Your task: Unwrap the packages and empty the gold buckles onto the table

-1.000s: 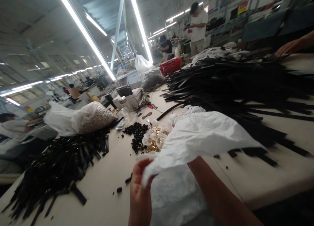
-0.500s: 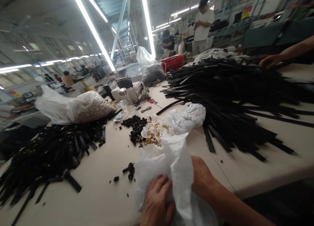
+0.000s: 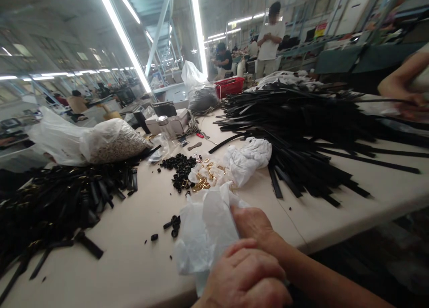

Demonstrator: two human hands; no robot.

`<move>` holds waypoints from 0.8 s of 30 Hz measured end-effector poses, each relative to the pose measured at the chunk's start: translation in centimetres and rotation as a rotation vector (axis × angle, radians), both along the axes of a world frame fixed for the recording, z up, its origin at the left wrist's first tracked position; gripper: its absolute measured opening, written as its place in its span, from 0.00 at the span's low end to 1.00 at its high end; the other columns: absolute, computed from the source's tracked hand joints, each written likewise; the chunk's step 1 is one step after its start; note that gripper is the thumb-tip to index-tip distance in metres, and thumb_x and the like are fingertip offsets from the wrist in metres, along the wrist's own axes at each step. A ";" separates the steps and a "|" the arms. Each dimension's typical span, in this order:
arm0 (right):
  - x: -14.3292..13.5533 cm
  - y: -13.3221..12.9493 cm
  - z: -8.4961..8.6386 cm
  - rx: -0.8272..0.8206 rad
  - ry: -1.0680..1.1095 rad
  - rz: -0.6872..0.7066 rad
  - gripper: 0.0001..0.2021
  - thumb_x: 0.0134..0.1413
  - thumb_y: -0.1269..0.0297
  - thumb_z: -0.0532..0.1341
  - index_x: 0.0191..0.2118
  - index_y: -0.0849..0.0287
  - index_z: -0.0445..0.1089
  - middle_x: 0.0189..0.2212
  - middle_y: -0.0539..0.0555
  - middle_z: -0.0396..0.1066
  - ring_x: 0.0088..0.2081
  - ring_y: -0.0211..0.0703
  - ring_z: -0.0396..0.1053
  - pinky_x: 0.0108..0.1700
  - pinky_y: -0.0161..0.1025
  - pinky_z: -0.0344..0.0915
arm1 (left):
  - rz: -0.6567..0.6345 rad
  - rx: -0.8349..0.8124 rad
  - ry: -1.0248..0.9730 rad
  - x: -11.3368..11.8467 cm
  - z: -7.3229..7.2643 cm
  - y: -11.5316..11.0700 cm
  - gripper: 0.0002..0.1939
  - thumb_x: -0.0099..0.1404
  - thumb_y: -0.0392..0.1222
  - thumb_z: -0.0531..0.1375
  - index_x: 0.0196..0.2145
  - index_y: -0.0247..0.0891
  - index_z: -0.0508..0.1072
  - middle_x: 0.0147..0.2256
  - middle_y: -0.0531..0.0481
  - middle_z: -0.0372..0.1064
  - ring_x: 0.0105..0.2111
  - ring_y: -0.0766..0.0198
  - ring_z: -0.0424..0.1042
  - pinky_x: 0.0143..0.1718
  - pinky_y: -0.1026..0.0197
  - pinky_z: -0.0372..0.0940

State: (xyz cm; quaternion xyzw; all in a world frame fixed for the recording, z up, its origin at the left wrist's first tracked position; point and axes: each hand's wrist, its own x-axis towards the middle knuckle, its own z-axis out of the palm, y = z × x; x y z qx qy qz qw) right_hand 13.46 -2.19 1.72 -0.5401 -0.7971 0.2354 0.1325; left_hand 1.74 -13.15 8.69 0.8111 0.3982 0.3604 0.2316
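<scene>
A thin, crumpled white plastic bag (image 3: 201,236) stands at the front edge of the table, just before me. My right hand (image 3: 253,223) holds its upper right side, with part of the fingers hidden behind the plastic. Low in the view, my left hand (image 3: 248,274) is closed with curled fingers at the bag's lower right; its fingertips are partly out of sight. What the bag contains does not show. Right behind it lie gold metal buckles (image 3: 203,183) on white plastic, beside a heap of small black loops (image 3: 181,165).
Black straps (image 3: 311,129) form a big pile at right, where a co-worker's hand (image 3: 412,100) is busy. More black straps (image 3: 77,201) lie left, below a filled clear bag (image 3: 114,140). A white cloth bundle (image 3: 251,156) and a glass jar (image 3: 166,127) stand mid-table.
My left hand has moved right from the bag's front and curled its fingers. My right hand and the bag's top have shifted left. The co-worker's hand has drawn back to the right.
</scene>
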 end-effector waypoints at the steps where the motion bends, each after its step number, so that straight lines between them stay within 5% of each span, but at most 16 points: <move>1: 0.1 0.0 0.0 -0.006 -0.024 0.012 0.12 0.50 0.77 0.56 0.36 0.61 0.75 0.21 0.59 0.75 0.27 0.55 0.76 0.32 0.45 0.68 | -0.019 -0.042 0.108 0.4 0.1 0.8 0.13 0.67 0.36 0.54 0.38 0.47 0.78 0.42 0.49 0.77 0.45 0.57 0.75 0.59 0.51 0.61; 6: 1.2 0.4 0.8 -0.015 -0.236 0.103 0.17 0.55 0.77 0.52 0.44 0.61 0.74 0.29 0.65 0.78 0.31 0.57 0.77 0.32 0.44 0.67 | 0.209 -0.340 0.532 -3.4 -2.9 1.6 0.29 0.55 0.31 0.59 0.55 0.44 0.71 0.59 0.43 0.65 0.63 0.43 0.57 0.64 0.32 0.46; 11: 4.1 0.9 0.5 0.011 -0.253 0.107 0.19 0.58 0.72 0.52 0.53 0.58 0.71 0.35 0.61 0.79 0.37 0.54 0.78 0.40 0.45 0.70 | 0.218 -0.493 0.614 -8.3 -6.5 -0.9 0.39 0.52 0.34 0.60 0.62 0.51 0.64 0.66 0.46 0.54 0.66 0.43 0.51 0.65 0.33 0.43; 14: 6.6 0.3 0.5 0.172 0.022 0.183 0.22 0.61 0.66 0.54 0.60 0.59 0.66 0.53 0.62 0.73 0.52 0.54 0.72 0.55 0.51 0.66 | 0.219 -0.493 0.602 -8.4 -6.6 -1.1 0.39 0.51 0.34 0.60 0.61 0.55 0.64 0.67 0.48 0.53 0.66 0.43 0.50 0.65 0.33 0.41; 18: 9.6 -1.8 1.1 0.095 0.226 0.667 0.36 0.51 0.49 0.66 0.65 0.50 0.60 0.65 0.57 0.57 0.66 0.56 0.54 0.68 0.59 0.40 | 0.197 -0.498 0.598 -7.7 -5.8 -0.5 0.41 0.49 0.33 0.59 0.61 0.54 0.65 0.66 0.47 0.54 0.66 0.43 0.50 0.65 0.33 0.40; 20: 10.4 -2.8 0.7 -0.021 0.252 0.844 0.35 0.53 0.54 0.67 0.65 0.47 0.58 0.65 0.55 0.57 0.66 0.54 0.54 0.68 0.59 0.37 | 0.190 -0.490 0.599 -7.6 -5.6 -0.5 0.44 0.47 0.32 0.58 0.63 0.54 0.62 0.67 0.47 0.52 0.66 0.43 0.49 0.65 0.34 0.40; 24: 10.7 -3.5 -1.3 -0.046 0.267 0.835 0.26 0.63 0.73 0.56 0.63 0.43 0.61 0.62 0.52 0.62 0.64 0.46 0.57 0.68 0.56 0.43 | 0.132 -0.438 0.592 -7.2 -5.5 -0.3 0.49 0.45 0.27 0.55 0.64 0.56 0.59 0.67 0.51 0.53 0.67 0.48 0.49 0.66 0.35 0.38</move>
